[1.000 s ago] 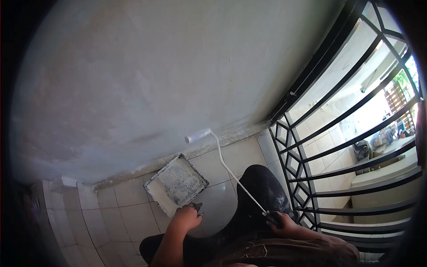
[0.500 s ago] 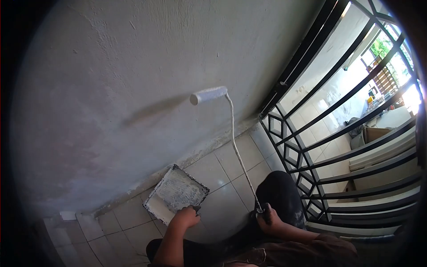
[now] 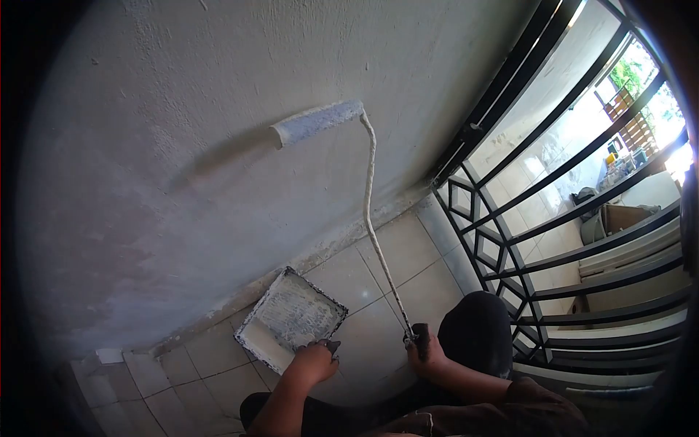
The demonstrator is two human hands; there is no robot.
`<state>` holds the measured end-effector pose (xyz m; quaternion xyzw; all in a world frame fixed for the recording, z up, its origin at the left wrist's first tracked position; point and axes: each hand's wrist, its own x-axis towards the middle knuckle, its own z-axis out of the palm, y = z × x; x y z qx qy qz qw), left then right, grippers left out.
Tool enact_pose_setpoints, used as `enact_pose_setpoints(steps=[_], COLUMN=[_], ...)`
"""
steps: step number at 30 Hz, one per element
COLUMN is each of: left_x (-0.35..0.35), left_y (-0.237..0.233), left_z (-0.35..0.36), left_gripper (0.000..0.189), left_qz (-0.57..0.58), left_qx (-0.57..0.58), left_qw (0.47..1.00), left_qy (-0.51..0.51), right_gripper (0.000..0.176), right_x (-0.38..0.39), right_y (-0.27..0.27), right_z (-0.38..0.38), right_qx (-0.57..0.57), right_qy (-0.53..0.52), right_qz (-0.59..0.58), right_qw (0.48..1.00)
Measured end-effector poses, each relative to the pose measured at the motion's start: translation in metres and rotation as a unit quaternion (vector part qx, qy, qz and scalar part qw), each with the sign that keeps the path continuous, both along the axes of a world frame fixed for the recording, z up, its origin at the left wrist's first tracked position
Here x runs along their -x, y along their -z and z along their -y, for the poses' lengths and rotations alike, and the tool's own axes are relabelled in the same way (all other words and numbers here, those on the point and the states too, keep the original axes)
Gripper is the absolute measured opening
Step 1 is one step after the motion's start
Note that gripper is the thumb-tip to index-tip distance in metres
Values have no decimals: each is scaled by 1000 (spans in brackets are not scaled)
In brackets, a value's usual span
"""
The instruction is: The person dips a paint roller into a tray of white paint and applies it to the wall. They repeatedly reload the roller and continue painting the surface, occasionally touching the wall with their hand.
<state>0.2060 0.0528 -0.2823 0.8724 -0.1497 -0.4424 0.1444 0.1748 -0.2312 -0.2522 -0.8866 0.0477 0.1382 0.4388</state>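
Observation:
A paint roller (image 3: 320,122) with a long, paint-crusted wire frame is held out in front of the wall. My right hand (image 3: 428,355) is closed around its dark handle, beside my knee. The pale roller sleeve is close to the wall and casts a shadow to its lower left. On the tiles below lies a paint tray (image 3: 291,317), its black rim smeared with white and pale paint inside. At the tray's near edge, my left hand (image 3: 316,362) is closed on the rim, with a small dark piece showing by its fingers.
The grey plastered wall (image 3: 218,80) fills the left and top, with patchy, rough areas. A black metal gate (image 3: 502,247) stands along the right. Beyond its bars are a brown box (image 3: 619,221) and other clutter. Tiled floor (image 3: 382,284) surrounds the tray.
The roller has moved up and to the left along the wall, its sleeve turning more broadside to view. My right hand has shifted slightly left. My left hand stays at the tray.

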Motion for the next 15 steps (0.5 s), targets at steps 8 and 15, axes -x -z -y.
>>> enact_pose_setpoints(steps=[8,15], left_x=[4,4], left_y=[2,-5], left_z=[9,14], left_gripper=[50,46], left_qz=[25,20], left_qx=[36,15], left_qw=[999,1000], left_qy=[-21,-10], right_gripper=[29,28], right_x=[9,-10], right_y=[36,20], right_z=[10,-6], right_qx=[-59,8], right_qy=[22,4], right_qz=[-2,2], right_qw=[998,1000])
